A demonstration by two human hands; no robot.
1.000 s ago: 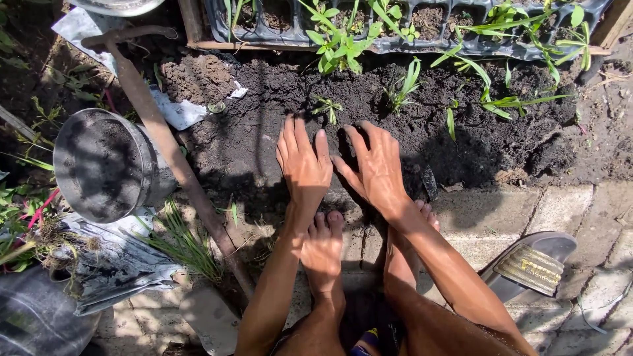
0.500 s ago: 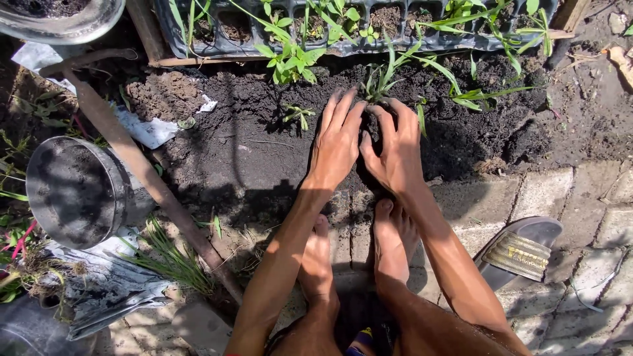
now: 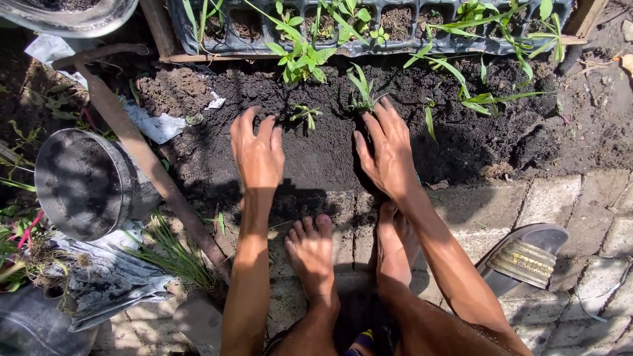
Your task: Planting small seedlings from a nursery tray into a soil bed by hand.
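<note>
Since half a second ago, left hand (image 3: 258,151) has slid left, apart from right hand (image 3: 387,153). Both lie flat, fingers spread, gripping nothing, pressing soil (image 3: 316,155). Beyond: seedling (image 3: 362,89) by right fingertips, tray (image 3: 369,29)

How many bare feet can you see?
2. The left foot stands on the paving stones below the left hand; the right foot is beside it, under the right arm. A sandal lies empty nearby.

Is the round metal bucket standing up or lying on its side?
Tipped on its side: the metal bucket shows its round opening toward the camera, dark soil inside.
</note>
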